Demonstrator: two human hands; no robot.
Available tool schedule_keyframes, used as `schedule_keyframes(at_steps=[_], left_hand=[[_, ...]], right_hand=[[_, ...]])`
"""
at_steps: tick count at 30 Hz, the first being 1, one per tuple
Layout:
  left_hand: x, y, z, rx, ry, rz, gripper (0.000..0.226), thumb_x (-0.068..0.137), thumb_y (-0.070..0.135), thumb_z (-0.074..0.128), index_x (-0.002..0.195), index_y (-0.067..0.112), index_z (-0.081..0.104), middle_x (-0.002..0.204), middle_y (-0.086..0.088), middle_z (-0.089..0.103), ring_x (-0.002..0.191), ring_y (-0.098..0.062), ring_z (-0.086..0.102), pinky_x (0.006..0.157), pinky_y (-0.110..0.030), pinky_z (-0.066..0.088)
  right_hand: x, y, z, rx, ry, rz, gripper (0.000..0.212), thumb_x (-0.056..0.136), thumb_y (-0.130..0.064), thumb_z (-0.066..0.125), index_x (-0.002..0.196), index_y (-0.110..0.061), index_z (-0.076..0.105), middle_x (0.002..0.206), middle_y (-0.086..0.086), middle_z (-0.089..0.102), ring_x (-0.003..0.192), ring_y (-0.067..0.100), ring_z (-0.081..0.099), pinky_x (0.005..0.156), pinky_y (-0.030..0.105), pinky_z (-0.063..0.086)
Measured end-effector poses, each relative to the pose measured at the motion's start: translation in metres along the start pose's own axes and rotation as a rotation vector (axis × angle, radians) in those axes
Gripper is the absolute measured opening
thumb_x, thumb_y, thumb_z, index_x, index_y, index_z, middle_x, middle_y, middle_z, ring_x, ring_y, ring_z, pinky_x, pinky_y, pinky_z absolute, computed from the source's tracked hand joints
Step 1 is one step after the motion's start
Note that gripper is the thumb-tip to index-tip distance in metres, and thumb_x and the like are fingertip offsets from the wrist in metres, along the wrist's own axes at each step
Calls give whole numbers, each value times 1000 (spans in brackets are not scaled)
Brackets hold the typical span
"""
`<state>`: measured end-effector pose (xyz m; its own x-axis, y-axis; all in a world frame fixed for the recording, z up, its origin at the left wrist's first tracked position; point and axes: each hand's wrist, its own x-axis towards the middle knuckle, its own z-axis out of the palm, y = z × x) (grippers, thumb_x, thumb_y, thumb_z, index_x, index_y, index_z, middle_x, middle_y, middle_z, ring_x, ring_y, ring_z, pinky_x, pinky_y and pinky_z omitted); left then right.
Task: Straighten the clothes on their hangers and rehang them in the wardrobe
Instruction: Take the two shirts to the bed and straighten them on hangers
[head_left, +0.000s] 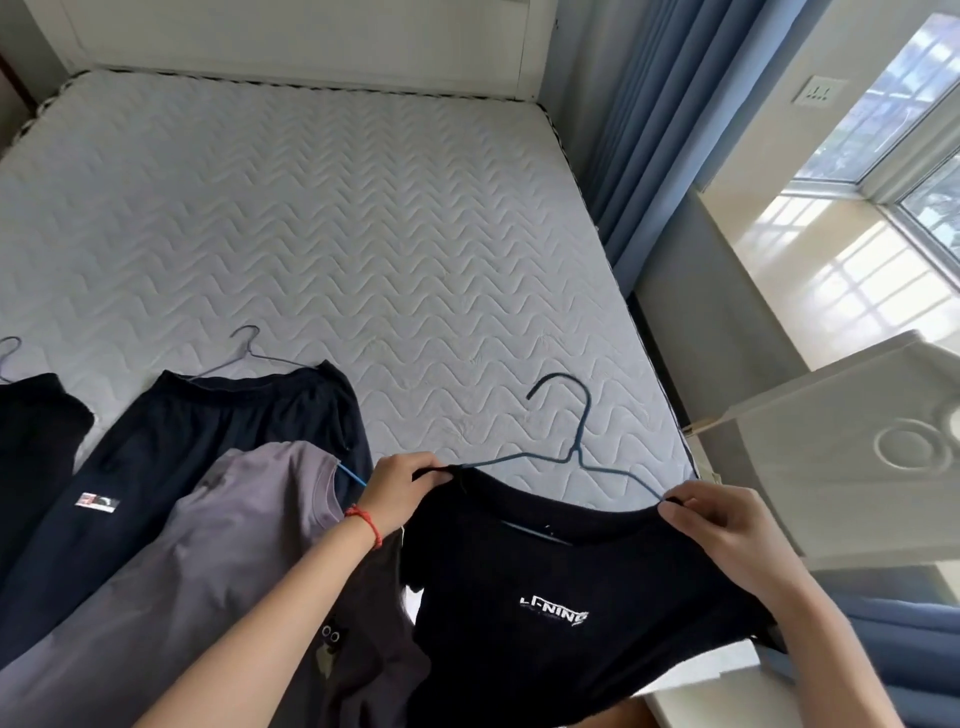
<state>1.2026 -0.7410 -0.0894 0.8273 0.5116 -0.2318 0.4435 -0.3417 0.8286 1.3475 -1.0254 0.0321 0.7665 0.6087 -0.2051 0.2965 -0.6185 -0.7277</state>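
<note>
both hands' grip on "li-ning" shirt (550, 597)

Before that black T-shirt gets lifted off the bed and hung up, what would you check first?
1. Left hand pinching the collar: ok.
2. Right hand pinching the collar's other side: ok.
3. Blue hanger seated inside the black T-shirt shoulders: not ok, both wire arms stick out above the neckline.
4. Hook free of the mattress: ok.
5. Shirt clear of the purple T-shirt: cannot tell, their edges meet.
6. Wardrobe rail space: cannot tell, not in view.
</note>
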Motion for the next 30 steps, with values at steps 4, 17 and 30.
schedule_keyframes(at_steps=[4,17,30], left_hand=[[8,49,13,-56,115,88,12,83,15,65,80,6,71,61,13,64,61,7,55,61,-8,38],[5,223,100,-37,544,410,8,81,6,65,83,2,72,77,6,64,71,20,55,69,2,39],[-53,332,144,133,740,785,19,83,16,62,80,0,72,69,-12,69,72,-14,56,64,-8,41]], right_hand=[[7,17,-39,12,152,-45,21,82,-10,66,69,-26,66,57,-4,63,53,4,51,53,14,36],[11,84,-183,102,555,-173,11,77,-13,71,72,-21,65,64,-34,61,62,-12,54,58,-1,37],[-54,115,-284,182,775,-200,16,74,-26,72,67,-32,60,66,-30,60,64,-8,53,61,0,38]])
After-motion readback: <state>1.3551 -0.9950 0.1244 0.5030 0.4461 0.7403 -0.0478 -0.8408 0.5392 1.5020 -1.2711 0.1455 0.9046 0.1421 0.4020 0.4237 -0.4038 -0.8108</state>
